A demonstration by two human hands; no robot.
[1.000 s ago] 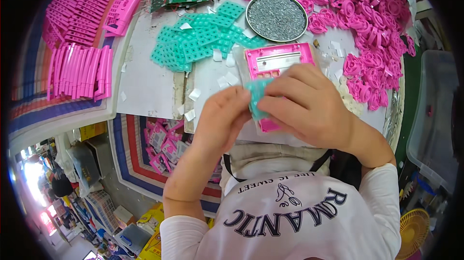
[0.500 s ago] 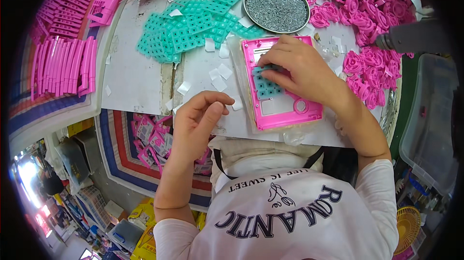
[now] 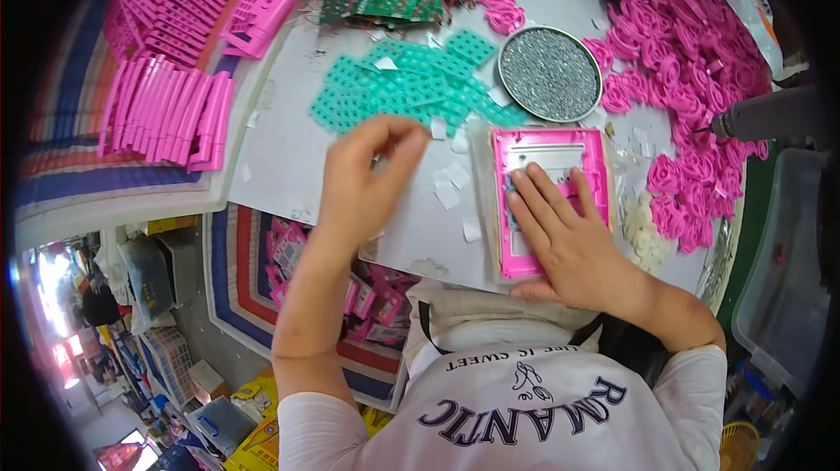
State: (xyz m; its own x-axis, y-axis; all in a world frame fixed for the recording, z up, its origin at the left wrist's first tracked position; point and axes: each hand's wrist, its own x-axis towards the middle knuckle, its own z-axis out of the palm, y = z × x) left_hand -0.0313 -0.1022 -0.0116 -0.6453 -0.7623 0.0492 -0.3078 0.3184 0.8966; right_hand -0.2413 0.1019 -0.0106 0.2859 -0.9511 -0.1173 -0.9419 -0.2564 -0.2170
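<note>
My right hand lies flat with its fingers spread over a pink plastic casing. Under its fingers a teal rubber keypad sits in the casing, mostly hidden. The casing rests on a pad wrapped in clear plastic. To the left, my left hand is raised over the table, thumb and fingers closed in a pinch; what they hold, if anything, I cannot make out. Just beyond it spreads a heap of teal rubber keypads. Small white paper squares lie between my hands.
A round tin of small metal screws stands behind the casing. Pink ring-shaped parts are heaped at the right, near a dark tool. Green circuit boards lie at the back. Stacked pink panels fill the left side.
My right hand has gone from fingering the keypad to lying flat on the casing. My left hand has moved forward to the keypad heap, its fingers drawn together. The whole view has shifted.
</note>
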